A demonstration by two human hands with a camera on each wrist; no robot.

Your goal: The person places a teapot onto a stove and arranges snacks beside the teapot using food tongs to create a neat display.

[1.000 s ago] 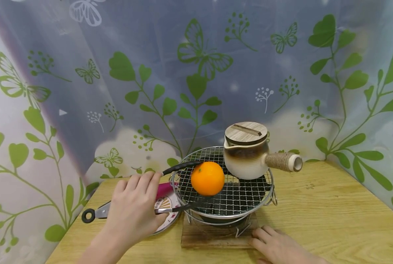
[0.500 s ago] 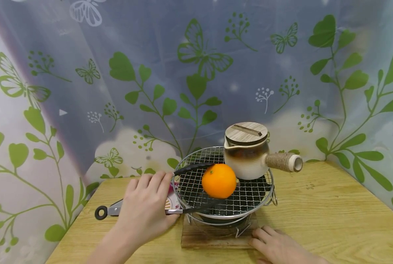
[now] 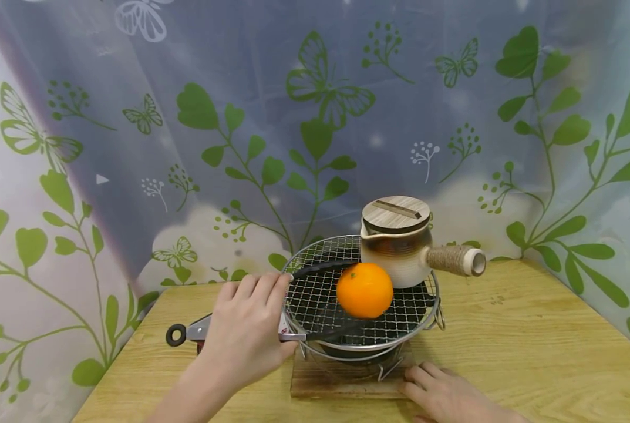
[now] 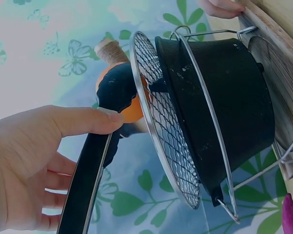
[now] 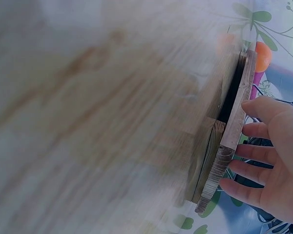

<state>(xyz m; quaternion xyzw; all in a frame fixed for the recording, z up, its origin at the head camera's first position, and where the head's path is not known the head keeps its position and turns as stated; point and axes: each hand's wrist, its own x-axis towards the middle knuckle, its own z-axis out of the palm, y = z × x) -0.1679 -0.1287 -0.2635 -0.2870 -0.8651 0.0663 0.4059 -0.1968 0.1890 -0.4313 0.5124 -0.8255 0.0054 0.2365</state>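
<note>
My left hand (image 3: pixel 251 330) grips metal tongs (image 3: pixel 198 328) with black tips, the thumb lying along one arm in the left wrist view. Between the tips is an orange (image 3: pixel 364 291), close over the round wire mesh (image 3: pixel 309 305) of a small grill. In the left wrist view, the black grill bowl (image 4: pixel 224 97) shows under the mesh. My right hand (image 3: pixel 444 390) rests at the right front corner of the wooden board (image 3: pixel 341 385) beneath the grill, fingers loosely extended against its edge.
A brown and cream pot (image 3: pixel 396 258) with a wooden lid stands at the mesh's back right, its twine-wrapped handle (image 3: pixel 447 259) jutting right. My left hand mostly hides a plate left of the grill. A magenta object (image 4: pixel 292 217) shows in the left wrist view. A patterned curtain (image 3: pixel 241 117) hangs behind.
My left hand, the tongs and the orange have moved right over the mesh, to just in front of the pot. My right hand stays at the board.
</note>
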